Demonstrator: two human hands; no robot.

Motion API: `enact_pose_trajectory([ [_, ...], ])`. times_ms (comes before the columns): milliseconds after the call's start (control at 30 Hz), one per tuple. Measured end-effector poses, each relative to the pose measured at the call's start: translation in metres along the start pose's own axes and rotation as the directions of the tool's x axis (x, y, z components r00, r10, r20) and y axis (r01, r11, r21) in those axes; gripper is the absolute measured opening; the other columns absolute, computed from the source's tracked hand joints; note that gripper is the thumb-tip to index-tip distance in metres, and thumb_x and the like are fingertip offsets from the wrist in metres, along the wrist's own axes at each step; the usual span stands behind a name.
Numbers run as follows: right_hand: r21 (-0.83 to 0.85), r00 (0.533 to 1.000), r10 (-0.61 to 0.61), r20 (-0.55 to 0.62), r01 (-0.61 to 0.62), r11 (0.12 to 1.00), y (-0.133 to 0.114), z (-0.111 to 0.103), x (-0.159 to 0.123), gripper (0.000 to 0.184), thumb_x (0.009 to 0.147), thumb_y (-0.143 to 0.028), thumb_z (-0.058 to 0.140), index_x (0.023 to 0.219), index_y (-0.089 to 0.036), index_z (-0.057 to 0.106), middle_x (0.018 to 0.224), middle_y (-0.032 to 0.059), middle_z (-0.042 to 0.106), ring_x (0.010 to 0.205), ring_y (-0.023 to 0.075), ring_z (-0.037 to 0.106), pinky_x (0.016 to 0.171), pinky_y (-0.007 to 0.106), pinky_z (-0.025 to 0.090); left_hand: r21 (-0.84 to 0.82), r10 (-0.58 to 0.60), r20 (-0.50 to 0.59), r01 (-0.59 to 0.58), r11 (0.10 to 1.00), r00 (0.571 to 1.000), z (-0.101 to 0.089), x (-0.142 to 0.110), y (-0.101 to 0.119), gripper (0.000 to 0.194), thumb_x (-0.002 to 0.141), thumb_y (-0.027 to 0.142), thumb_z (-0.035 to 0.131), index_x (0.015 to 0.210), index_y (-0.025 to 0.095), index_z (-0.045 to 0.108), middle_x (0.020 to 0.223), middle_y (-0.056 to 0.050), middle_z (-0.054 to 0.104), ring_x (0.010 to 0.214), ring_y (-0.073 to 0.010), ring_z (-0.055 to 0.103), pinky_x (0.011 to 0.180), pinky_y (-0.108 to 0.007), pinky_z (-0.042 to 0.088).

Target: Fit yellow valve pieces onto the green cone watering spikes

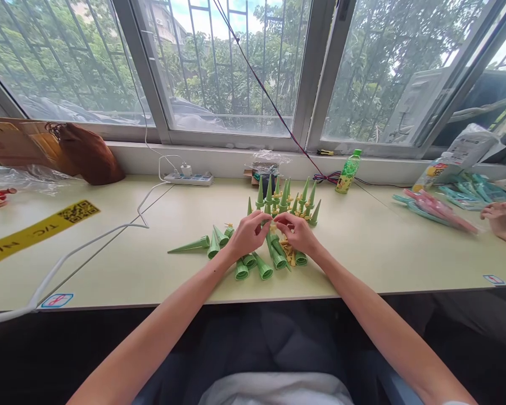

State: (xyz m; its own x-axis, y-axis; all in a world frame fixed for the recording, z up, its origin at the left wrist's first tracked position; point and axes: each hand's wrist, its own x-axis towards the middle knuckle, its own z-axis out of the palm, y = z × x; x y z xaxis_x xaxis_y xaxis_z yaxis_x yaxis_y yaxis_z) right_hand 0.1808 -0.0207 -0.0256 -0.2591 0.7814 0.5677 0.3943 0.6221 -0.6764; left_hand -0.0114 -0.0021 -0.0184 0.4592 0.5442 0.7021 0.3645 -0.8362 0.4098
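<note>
My left hand (251, 233) and my right hand (298, 232) meet above the table, thumbs and fingertips pinched close together. Whatever sits between the fingertips is too small and covered to make out; a pale yellow bit shows just below them. Beneath the hands lie loose hollow green cone spikes (265, 266), several with their round open ends toward me. One long green spike (189, 245) points left, beside my left hand. Small yellow plastic pieces (290, 254) are heaped under my right hand. Behind both hands, several green spikes (284, 197) stand upright with yellow pieces around them.
A power strip (189, 178) with a white cable (141, 208) lies at the back left. A green-capped bottle (349, 171) stands behind to the right. Further right are plastic-wrapped pink and teal items (441, 209) and another person's hand (500, 218). A brown bag (88, 154) rests far left.
</note>
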Motion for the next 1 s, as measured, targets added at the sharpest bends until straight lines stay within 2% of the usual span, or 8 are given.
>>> enact_pose_trajectory([
  [267, -0.065, 1.000, 0.001, -0.021, -0.003, 0.998, 0.0011, 0.0006, -0.0002, 0.019, 0.093, -0.030, 0.050, 0.097, -0.018, 0.064, 0.077, 0.0028, 0.066, 0.065, 0.0149, 0.059, 0.061, 0.026, 0.044, -0.042, -0.006, 0.053, 0.008, 0.999, 0.999, -0.0002, -0.0015, -0.0005, 0.019, 0.087, 0.026, 0.063, 0.103, 0.017, 0.062, 0.087, -0.001, 0.058, 0.052, -0.0047, 0.050, 0.052, -0.020, 0.045],
  [433, -0.051, 1.000, 0.021, -0.017, -0.022, 0.998, 0.0006, 0.0008, -0.0006, 0.019, 0.094, -0.032, 0.050, 0.095, -0.019, 0.063, 0.069, 0.0003, 0.063, 0.063, 0.0152, 0.061, 0.060, 0.026, 0.044, -0.034, -0.002, 0.062, 0.004, 0.999, 0.998, 0.0001, -0.0016, -0.0007, 0.021, 0.084, 0.027, 0.066, 0.104, 0.018, 0.062, 0.088, -0.001, 0.058, 0.053, -0.0053, 0.052, 0.053, -0.021, 0.047],
  [767, -0.010, 1.000, 0.008, -0.001, -0.008, 1.000, -0.0038, 0.0010, 0.0000, 0.019, 0.094, -0.035, 0.052, 0.094, -0.019, 0.062, 0.076, 0.0028, 0.067, 0.070, 0.0165, 0.064, 0.063, 0.027, 0.048, -0.031, 0.006, 0.069, -0.004, 1.000, 0.998, -0.0002, -0.0009, -0.0031, 0.023, 0.085, 0.025, 0.064, 0.107, 0.019, 0.062, 0.094, -0.003, 0.057, 0.057, -0.0054, 0.054, 0.054, -0.021, 0.048],
  [1000, 0.007, 1.000, -0.007, -0.009, 0.007, 1.000, -0.0032, 0.0012, -0.0004, 0.015, 0.091, -0.030, 0.056, 0.097, -0.019, 0.062, 0.080, 0.0035, 0.068, 0.073, 0.0165, 0.064, 0.064, 0.027, 0.049, -0.022, -0.004, 0.073, 0.006, 1.000, 0.997, -0.0002, -0.0005, -0.0020, 0.023, 0.085, 0.027, 0.064, 0.107, 0.019, 0.061, 0.094, -0.003, 0.056, 0.057, -0.0057, 0.053, 0.054, -0.021, 0.049],
])
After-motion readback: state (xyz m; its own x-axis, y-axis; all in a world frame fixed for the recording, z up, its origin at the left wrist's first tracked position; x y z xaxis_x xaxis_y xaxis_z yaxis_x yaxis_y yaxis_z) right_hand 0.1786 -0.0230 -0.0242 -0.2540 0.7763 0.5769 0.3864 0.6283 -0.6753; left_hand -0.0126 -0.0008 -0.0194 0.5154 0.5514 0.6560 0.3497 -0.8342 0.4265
